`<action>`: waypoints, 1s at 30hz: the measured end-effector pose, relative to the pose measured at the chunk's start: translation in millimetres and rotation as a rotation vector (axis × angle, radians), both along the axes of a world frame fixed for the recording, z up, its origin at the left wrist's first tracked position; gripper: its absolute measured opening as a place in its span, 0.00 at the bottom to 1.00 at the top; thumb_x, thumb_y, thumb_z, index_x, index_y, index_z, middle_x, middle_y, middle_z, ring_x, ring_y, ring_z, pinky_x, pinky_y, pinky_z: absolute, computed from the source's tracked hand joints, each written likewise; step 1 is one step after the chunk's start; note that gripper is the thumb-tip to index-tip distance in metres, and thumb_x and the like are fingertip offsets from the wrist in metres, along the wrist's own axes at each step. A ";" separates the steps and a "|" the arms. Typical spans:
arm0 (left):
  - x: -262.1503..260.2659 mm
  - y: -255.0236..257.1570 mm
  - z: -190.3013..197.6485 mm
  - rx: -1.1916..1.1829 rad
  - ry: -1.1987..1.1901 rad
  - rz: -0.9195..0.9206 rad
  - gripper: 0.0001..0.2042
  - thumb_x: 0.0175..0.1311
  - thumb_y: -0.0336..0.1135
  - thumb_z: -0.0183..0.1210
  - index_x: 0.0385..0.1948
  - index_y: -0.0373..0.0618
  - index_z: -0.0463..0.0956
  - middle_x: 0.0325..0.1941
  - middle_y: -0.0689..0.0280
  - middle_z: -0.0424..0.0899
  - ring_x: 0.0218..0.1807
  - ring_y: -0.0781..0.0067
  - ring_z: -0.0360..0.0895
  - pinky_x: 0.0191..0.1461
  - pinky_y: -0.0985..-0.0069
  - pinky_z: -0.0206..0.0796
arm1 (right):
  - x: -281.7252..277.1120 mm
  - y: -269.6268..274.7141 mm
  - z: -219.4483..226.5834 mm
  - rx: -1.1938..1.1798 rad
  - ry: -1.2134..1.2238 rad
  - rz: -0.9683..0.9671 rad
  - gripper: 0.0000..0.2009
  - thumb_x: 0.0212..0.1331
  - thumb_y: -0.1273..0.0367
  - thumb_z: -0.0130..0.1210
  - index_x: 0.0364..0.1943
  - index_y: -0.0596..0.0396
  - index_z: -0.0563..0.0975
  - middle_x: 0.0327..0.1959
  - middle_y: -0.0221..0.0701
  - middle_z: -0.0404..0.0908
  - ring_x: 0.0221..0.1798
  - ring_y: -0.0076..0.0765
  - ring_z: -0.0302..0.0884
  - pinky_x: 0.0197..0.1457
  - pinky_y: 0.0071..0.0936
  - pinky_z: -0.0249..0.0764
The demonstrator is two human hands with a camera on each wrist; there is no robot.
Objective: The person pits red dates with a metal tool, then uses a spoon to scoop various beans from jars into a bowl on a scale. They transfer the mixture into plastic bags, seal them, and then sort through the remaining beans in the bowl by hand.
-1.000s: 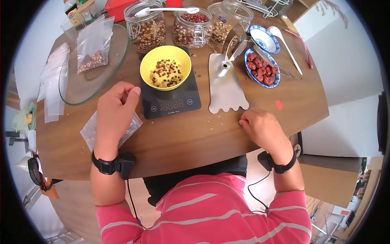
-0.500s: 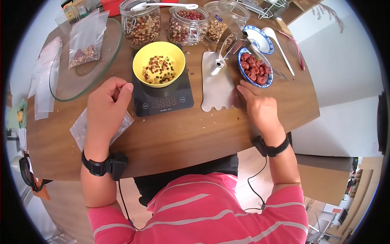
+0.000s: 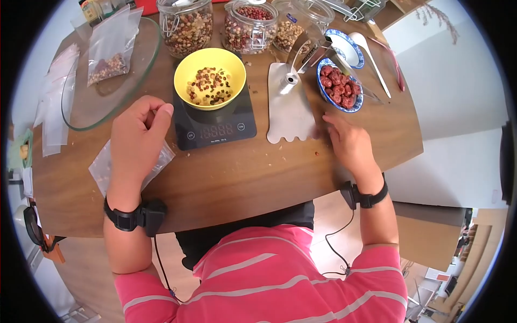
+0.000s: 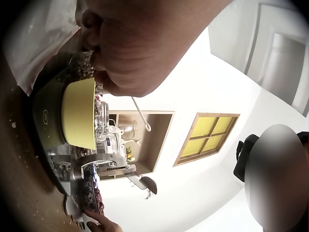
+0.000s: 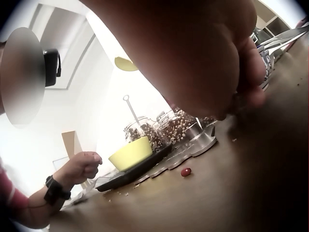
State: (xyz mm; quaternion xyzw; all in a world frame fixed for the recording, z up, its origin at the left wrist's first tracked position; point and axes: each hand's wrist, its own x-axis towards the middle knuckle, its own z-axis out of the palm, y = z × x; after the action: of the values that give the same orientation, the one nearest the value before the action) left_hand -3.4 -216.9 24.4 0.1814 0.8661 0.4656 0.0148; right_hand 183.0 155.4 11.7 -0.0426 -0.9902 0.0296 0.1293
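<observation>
My left hand (image 3: 139,137) is curled beside the black scale (image 3: 215,134), thumb against the bent fingers, with nothing visible in it. A yellow bowl (image 3: 189,60) with mixed beans stands on the scale. Near the bottom of the blue-and-white bowl of red dates (image 3: 339,89), my right hand (image 3: 351,144) has its index finger extended, grasping nothing visible; its other fingers are partly hidden. Left of it lies a steel plate (image 3: 291,110) with a scalloped edge and an upright metal arm. A small red bean (image 5: 186,172) lies on the wood in the right wrist view.
Three glass jars (image 3: 186,29) of beans stand behind the scale. A glass dish (image 3: 67,97) under a bag of beans (image 3: 110,51) is at the left, beside empty bags (image 3: 53,121). A white spoon (image 3: 377,67) and an empty blue-and-white bowl (image 3: 353,51) are back right.
My right hand went up toward the date bowl, its fingers straightening, then drew slightly back. The small red bean came into view on the table. The left hand keeps its curled pose.
</observation>
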 end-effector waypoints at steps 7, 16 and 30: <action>-2.3 -0.1 -3.9 -0.016 -0.029 -0.001 0.08 0.73 0.34 0.61 0.36 0.38 0.80 0.25 0.79 0.72 0.28 0.90 0.63 0.33 0.84 0.55 | 38.2 -27.0 -9.1 -0.304 0.110 -0.187 0.07 0.58 0.76 0.66 0.41 0.56 0.85 0.36 0.40 0.87 0.38 0.49 0.86 0.41 0.38 0.82; -0.9 2.0 -2.5 -0.010 -0.029 -0.012 0.09 0.73 0.34 0.61 0.36 0.38 0.79 0.26 0.80 0.72 0.29 0.91 0.63 0.34 0.84 0.56 | 29.4 -42.7 27.6 -0.568 -0.242 -0.068 0.12 0.55 0.77 0.65 0.45 0.59 0.83 0.40 0.43 0.86 0.41 0.50 0.85 0.45 0.38 0.80; -1.9 -1.0 -6.3 0.084 0.024 -0.004 0.09 0.69 0.37 0.63 0.35 0.39 0.82 0.18 0.73 0.70 0.23 0.84 0.62 0.29 0.77 0.56 | -1.3 -39.4 28.7 -0.383 -0.377 0.026 0.02 0.51 0.77 0.61 0.29 0.59 0.82 0.31 0.42 0.84 0.35 0.54 0.83 0.41 0.43 0.78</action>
State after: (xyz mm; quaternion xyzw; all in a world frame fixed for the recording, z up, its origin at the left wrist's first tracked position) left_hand -5.2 -217.9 18.1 0.1892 0.8456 0.4991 -0.0024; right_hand 181.7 115.9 40.5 -0.0583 -0.9736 0.2099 -0.0682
